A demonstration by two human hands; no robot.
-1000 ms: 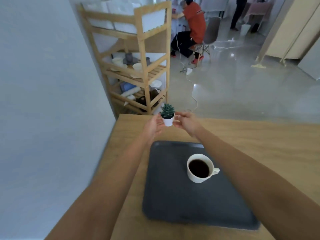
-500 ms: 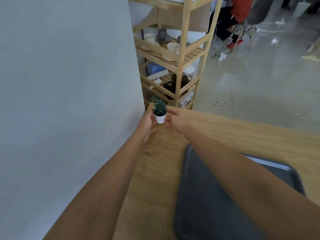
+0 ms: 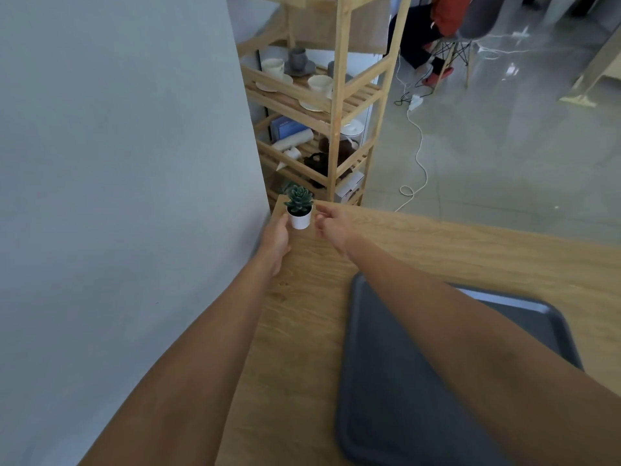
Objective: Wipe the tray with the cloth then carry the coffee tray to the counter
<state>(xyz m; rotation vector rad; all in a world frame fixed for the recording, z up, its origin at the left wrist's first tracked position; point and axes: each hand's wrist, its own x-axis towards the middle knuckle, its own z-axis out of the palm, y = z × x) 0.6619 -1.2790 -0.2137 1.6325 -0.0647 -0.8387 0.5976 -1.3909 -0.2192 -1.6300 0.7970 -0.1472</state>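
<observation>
The small green succulent in its white pot [image 3: 299, 210] now sits on the light wooden table's [image 3: 437, 243] far-left corner; the right hand [image 3: 331, 225] has let go, fingers apart, the left hand [image 3: 277, 238] touching it. The dark grey tray [image 3: 379, 381] lies near, freed for wiping.

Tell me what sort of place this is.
Probably a café-style mock-up or studio room: a wooden shelf rack stacked with cups and saucers, a wooden table holding a dark serving tray, and power cables trailing across the floor.

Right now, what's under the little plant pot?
The wooden table, at its far corner. The plant pot covers the spot beneath it, so nothing else shows there.
</observation>
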